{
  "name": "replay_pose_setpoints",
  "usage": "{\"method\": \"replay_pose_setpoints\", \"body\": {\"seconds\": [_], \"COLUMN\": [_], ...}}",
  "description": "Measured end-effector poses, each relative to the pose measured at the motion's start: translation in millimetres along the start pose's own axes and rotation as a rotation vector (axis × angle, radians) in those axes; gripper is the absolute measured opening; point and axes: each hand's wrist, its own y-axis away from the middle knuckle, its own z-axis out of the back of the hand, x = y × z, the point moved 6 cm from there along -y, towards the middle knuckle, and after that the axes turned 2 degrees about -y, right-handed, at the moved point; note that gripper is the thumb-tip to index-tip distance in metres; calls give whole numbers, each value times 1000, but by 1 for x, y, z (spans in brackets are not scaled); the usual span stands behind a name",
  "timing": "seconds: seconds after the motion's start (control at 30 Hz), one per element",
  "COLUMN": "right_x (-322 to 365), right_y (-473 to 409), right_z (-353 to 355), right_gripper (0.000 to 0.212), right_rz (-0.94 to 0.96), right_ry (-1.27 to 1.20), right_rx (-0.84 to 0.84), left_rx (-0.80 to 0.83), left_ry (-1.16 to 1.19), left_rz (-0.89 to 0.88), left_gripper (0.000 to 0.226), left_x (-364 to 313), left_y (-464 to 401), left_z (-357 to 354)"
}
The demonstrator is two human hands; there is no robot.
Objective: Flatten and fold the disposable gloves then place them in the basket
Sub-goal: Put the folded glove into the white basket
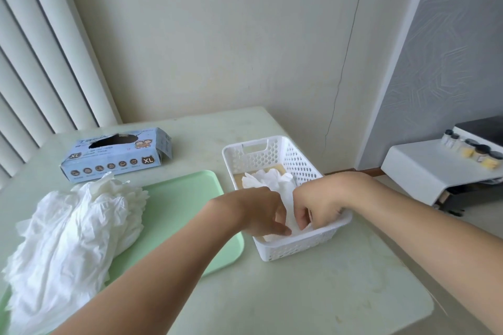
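Left hand (265, 213) and right hand (317, 207) both down inside the white basket (295, 246), fingers curled and pinching a folded glove (288, 205) at its near end, close to the basket's near wall. More white glove film lies further back on the basket floor, toward the far wall with the handle slot. Glove material reads as thin, crinkly film: near weightless, limp, likely to spring open or cling once let go, so a pinch on the folded edges with a light press flat seems the sound hold. Basket sits at the desk's (326, 294) right side, its left wall just beside the right edge of the green tray (190, 193). The unfolded glove pile (70, 228) rests on the tray's left part and spills over its far-left edge. The blue glove box (117, 156) stands beyond the tray, near the desk's far-left edge. Much of the pile is yet to do, I judge.
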Motion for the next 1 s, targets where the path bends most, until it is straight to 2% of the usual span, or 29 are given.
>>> {"method": "replay_pose_setpoints", "body": {"seconds": [0.07,0.1,0.2,0.27,0.3,0.37,0.43,0.5,0.53,0.63,0.67,0.73,0.83,0.87,0.93,1.0], "right_x": [1,0,-6,-9,-10,-13,-21,-25,-26,-32,-34,-34,-33,-33,-33,-36], "right_y": [-3,-7,-28,-45,-52,-62,-64,-65,-66,-69,-69,-73,-86,-90,-95,-98], "right_z": [4,12,41,44,41,39,43,44,43,41,42,42,37,34,32,33], "right_gripper": [40,39,19,20,25,53,81,89,83,38,29,30,55,58,48,20], "right_rz": [8,22,54,11,-9,-36,-65,-90,-94,-103,-108,-107,-98,-97,-91,-99], "right_ry": [-35,-84,-224,-213,-220,-261,-255,-215,-211,-251,-254,-237,-197,-207,-237,-237], "right_rx": [115,89,-201,-249,-225,-263,-436,-538,-546,-577,-595,-583,-446,-409,-416,-506], "left_rx": [-91,-127,-157,-111,-73,-13,-10,-15,-11,23,38,82,141,161,208,234], "left_ry": [-143,-192,-233,-259,-271,-310,-351,-378,-387,-399,-398,-390,-393,-391,-354,-314], "left_rz": [53,70,103,124,132,131,122,117,118,138,151,186,220,231,254,266], "left_gripper": [38,40,51,53,53,52,52,56,57,63,66,78,105,110,108,102], "left_x": [1,0,0,-1,-1,-1,-2,-3,-4,-2,-1,2,8,10,15,16], "left_y": [-4,-5,-9,-12,-14,-17,-20,-24,-25,-30,-33,-38,-45,-47,-51,-53], "left_z": [6,9,9,4,-1,-9,-14,-16,-17,-18,-18,-17,-15,-14,-15,-16]}}
